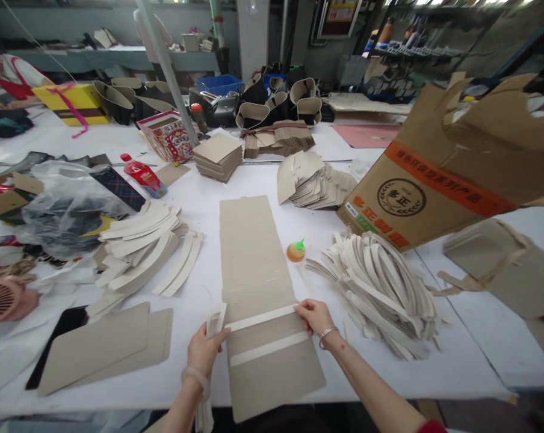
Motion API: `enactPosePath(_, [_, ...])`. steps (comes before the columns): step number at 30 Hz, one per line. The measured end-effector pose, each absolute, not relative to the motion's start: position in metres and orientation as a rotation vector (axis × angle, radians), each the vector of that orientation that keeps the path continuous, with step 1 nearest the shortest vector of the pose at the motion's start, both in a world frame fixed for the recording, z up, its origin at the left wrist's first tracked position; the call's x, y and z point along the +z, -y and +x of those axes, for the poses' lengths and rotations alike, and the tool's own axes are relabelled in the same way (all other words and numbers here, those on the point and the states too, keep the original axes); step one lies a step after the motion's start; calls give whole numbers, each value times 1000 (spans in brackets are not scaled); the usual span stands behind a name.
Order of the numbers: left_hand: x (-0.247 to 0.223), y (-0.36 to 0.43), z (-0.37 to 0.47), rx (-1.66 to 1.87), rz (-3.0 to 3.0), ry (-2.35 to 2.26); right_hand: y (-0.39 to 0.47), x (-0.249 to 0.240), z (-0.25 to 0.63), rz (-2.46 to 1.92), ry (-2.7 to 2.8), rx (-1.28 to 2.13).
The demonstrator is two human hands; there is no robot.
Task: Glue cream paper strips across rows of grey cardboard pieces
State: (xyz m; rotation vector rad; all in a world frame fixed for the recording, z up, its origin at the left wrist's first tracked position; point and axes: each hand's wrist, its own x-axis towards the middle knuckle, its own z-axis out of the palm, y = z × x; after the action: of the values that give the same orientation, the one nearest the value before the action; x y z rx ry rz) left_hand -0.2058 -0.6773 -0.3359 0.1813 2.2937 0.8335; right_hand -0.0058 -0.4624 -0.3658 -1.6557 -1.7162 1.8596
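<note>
A long grey-beige cardboard sheet lies lengthwise in front of me. Across its near part runs a white strip, pinched at its right end by my right hand over the sheet's right edge. My left hand is closed at the strip's left end and also grips a bundle of white strips that hangs down past the table edge. Nearer to me, a second white strip lies flat across the sheet, roughly parallel to the first. A small orange bottle with a green tip stands right of the sheet.
Loose strips are heaped at right, with curved pieces at left. Cut cardboard panels lie near left. A large carton leans at right. Stacked cardboard and a red bottle stand farther back. Another person is far left.
</note>
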Motion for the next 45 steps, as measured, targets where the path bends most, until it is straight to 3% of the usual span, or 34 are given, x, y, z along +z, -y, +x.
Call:
enactPosePath(13, [-357, 677, -208, 880, 118, -2338, 460, -383, -6, -1688, 1861, 1765])
enactPosePath(45, [-353, 673, -217, 498, 227, -2377, 465, -371, -16, -1778, 1714, 1773])
